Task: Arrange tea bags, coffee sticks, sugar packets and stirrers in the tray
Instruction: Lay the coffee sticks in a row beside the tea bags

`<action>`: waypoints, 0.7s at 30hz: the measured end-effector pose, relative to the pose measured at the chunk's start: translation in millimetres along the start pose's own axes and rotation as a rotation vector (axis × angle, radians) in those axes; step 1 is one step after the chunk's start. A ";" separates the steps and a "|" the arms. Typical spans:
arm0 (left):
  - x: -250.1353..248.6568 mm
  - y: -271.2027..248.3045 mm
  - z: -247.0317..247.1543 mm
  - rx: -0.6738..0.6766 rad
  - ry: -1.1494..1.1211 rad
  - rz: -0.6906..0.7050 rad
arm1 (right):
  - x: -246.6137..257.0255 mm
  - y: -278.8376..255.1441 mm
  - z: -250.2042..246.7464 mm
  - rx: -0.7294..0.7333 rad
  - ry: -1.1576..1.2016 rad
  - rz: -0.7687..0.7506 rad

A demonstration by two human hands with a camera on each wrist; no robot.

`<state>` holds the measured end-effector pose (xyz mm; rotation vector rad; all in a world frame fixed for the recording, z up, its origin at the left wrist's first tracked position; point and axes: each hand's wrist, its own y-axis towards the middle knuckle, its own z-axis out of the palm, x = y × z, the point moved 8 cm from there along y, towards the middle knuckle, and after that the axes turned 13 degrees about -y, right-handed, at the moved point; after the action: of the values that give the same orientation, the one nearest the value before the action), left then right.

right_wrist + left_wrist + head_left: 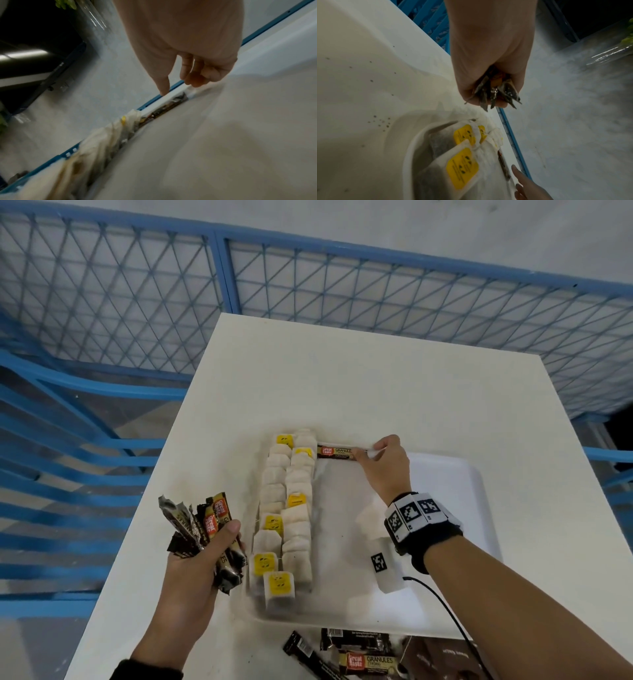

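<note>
A white tray (479, 474) lies on the white table. Two columns of tea bags (294, 508) with yellow tags fill its left side. One dark coffee stick (337, 453) lies along the tray's far edge, just right of the tea bags. My right hand (371, 451) pinches that stick's right end between thumb and curled fingers. The right wrist view shows the same coffee stick (164, 109) below my right hand (178, 88). My left hand (205, 546) hovers left of the tray and grips a bundle of coffee sticks (202, 522). That bundle (496, 93) pokes out of the fist above the tea bags (462, 163).
Several loose coffee sticks (366, 659) and a brown packet (442, 655) lie at the table's near edge, in front of the tray. A black cable (445, 611) runs from my right wrist band. A blue mesh fence (137, 285) stands behind and left of the table (376, 388).
</note>
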<state>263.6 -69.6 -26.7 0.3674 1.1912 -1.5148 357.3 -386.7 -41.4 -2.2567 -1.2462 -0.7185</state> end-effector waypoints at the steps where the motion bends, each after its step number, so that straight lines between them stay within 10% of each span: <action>1: 0.4 -1.3 3.9 0.011 0.011 -0.006 | 4.5 -4.2 -2.5 0.001 0.004 -0.010; 13: 1.5 -27.1 64.7 0.193 0.206 0.019 | 87.3 -134.4 -8.2 0.595 0.415 -0.272; 21: 2.7 -35.8 78.5 0.277 0.282 0.006 | 83.4 -143.1 -8.7 0.675 0.480 -0.229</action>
<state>259.9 -140.1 23.0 0.7907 1.1944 -1.6651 269.5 -270.9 38.7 -1.3217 -1.2640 -0.7219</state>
